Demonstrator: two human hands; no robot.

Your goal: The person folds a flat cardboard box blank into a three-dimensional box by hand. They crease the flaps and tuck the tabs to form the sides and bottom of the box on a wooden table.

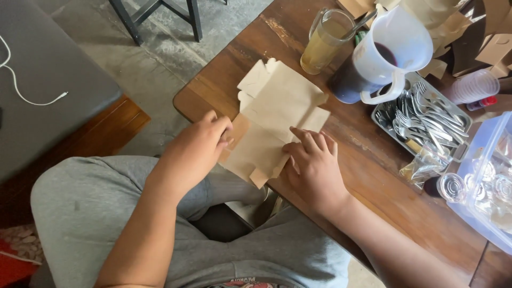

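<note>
Brown kraft-paper box blank (277, 120), unfolded, lay flat near the front edge of the wooden counter (373, 176), its flaps spread out. Left hand (198, 146) gripped the blank's near-left flap, fingers curled over the edge and thumb on top. Right hand (314, 162) rested open, palm down, fingertips pressing the lower right part of the blank. Behind the blank stood a glass mug (325, 40) of yellowish drink, and just beside it a white plastic pitcher (386, 53) of dark liquid. Right of those sat a metal tray of cutlery (421, 120). A clear plastic bin (488, 181) with small lidded cups occupied the far right edge. More folded brown paper pieces (453, 26) were stacked behind the pitcher.
</note>
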